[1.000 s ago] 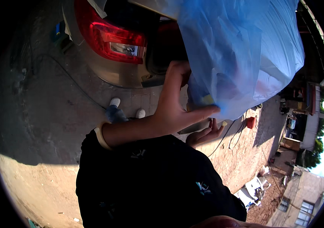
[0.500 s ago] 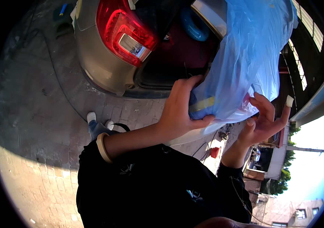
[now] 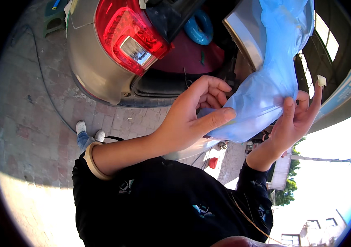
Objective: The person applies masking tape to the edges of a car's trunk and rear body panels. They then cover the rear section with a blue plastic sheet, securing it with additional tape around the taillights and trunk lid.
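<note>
A translucent blue plastic bag [image 3: 262, 92] stretches from the top of the view down between my hands, gathered narrow in its middle. My left hand [image 3: 198, 113] is at its lower left side, fingers loosely curled and apart from the thumb, whose tip overlaps the bag. A pale bracelet [image 3: 94, 161] rings that forearm. At the bag's right edge, my right hand [image 3: 292, 125] pinches the plastic between thumb and fingers. Its index finger points up with a white wrap [image 3: 322, 80] on the tip. What the bag contains cannot be made out.
A tan car [image 3: 91, 66] with a red tail light [image 3: 130, 37] stands open ahead. In its boot lies a blue ring [image 3: 199, 27]. A silver panel [image 3: 245, 37] borders the bag. A cable [image 3: 44, 78] crosses the paving; white shoes [image 3: 81, 126] stand there.
The bag's lower part has become narrower and more gathered. My left hand has loosened and its fingers now show. My right hand has moved right and closed on the bag's edge.
</note>
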Demonstrator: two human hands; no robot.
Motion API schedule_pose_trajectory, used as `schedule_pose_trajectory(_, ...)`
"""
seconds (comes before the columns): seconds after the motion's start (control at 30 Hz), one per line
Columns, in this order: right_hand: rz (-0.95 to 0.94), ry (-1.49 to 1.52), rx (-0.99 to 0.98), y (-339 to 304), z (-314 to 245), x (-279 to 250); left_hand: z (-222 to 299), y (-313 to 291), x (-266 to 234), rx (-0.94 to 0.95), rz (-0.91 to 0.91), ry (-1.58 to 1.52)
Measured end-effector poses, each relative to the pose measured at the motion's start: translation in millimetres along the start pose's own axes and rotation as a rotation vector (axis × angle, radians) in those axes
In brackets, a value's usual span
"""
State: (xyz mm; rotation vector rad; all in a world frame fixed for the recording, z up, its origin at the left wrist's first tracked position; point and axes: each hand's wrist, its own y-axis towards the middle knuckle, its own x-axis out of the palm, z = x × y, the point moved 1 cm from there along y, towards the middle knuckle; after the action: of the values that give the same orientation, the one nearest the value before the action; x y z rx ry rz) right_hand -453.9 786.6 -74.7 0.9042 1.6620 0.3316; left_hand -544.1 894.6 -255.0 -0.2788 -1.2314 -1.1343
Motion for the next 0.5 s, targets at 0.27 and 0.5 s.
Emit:
schedule_pose_trajectory(0.27, -0.043, 0.051, 0.009, -9.5, 7.8, -6.0, 0.7, -3.8, -0.7, 0.059, 0.031, 0.307)
schedule_pose_trajectory(0.5, -0.119, -0.053, 0.051, -6.1, 11.7, -3.5, -9.1, -0.7, -13.5, 0.166, 0.17, 0.338)
